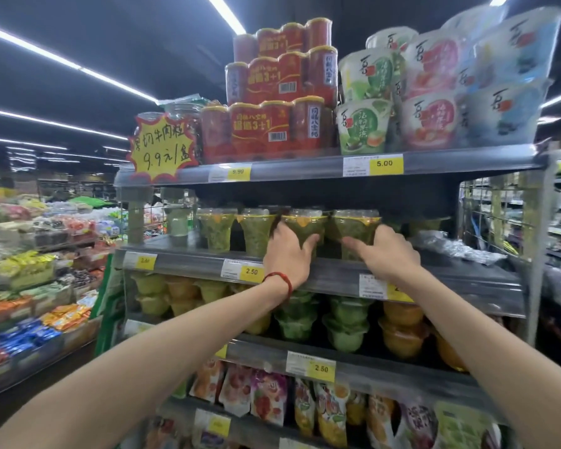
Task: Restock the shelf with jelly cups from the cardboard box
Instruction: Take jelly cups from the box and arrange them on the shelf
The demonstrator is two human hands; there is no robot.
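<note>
Several green jelly cups with clear lids stand in a row on the second shelf (188, 265) of a grey rack. My left hand (289, 254), with a red cord at its wrist, grips one green jelly cup (302, 226) near the shelf's front edge. Beside it, my right hand (386, 254) grips a second green jelly cup (357, 226). Both cups stand upright, side by side. Two more green cups (217, 231) stand to the left of them. No cardboard box is in view.
The top shelf carries red can packs (272, 131) and large jelly tubs (434, 92). Crumpled clear plastic wrap (450, 246) lies on the second shelf's right end. The lower shelves hold green and orange cups (347, 322) and pouches (272, 396). Snack bins (30, 286) fill the left aisle.
</note>
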